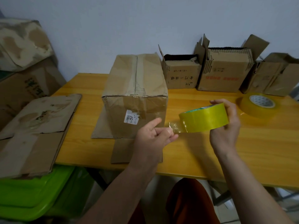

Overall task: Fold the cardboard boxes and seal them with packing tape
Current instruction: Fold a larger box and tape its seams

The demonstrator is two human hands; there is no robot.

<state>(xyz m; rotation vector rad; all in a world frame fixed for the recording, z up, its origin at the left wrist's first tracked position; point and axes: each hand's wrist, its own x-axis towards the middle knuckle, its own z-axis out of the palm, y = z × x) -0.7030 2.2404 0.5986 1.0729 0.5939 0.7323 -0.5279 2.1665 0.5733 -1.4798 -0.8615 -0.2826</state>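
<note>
On the yellow wood-grain table (202,152), a tall cardboard box (135,94) stood upright near the middle, its top flaps closed along a taped centre seam and its lower flaps splayed flat on the tabletop toward the near edge. Its walls were creased and scuffed, with a white label (131,117) and old tape patches on the near face. Bare tabletop lay open to the right of the box and in front of it, up to the near edge.

Just right of the box, the right hand (226,126) gripped a roll of yellowish packing tape (204,118), fingers curled over the far rim and thumb under the near side. A short, glossy strip ran from the roll to the left hand (155,135), which pinched its free end between thumb and curled fingers, the index finger pointing toward the box's near face. Both hands hovered above the table.

A second tape roll (257,104) lay flat behind the right hand, near the right edge. Three smaller open boxes (226,75) lined the far edge against the pale wall (145,21), touching one another, their flaps raised and corrugated sheets standing on end inside two of them. Flattened cardboard (37,131) overlapped the table's left edge and rested on a green plastic bin (35,191). More worn cartons (24,62) were stacked at far left.
</note>
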